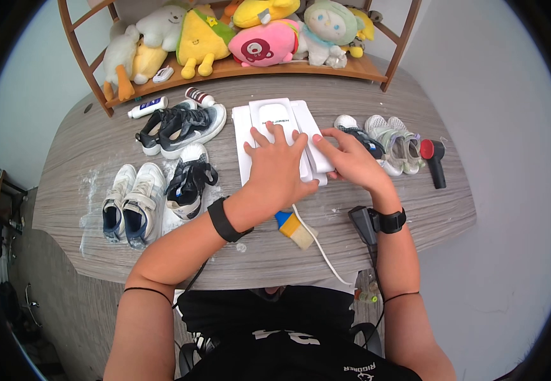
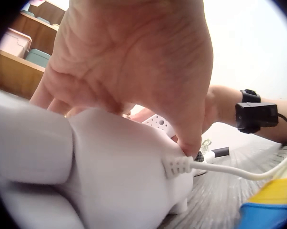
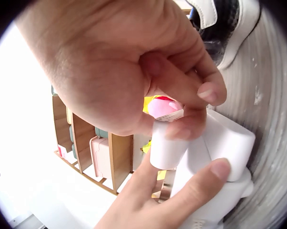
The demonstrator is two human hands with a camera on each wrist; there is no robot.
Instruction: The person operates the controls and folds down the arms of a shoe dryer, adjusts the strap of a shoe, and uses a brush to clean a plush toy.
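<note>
Near the centre of the head frame, saw one white device (image 1: 274,110), smooth and rounded, with dark lettering (image 1: 283,120) on top and one white cable (image 1: 317,239) running from its lower end. Found the left hand (image 1: 277,159) spread across the top, fingers extended and unclenched. Found the right hand (image 1: 353,161) pinching the right side section (image 1: 306,119) between thumb and fingers. Counted five shoes (image 1: 145,198) toward the left, three more toward the right, two bottles (image 1: 148,108) at upper left, one brush (image 1: 298,230) below centre, and one red-and-black tool (image 1: 437,170) at right.

Left hand (image 1: 274,161) spread, right hand (image 1: 354,162) curled
</note>
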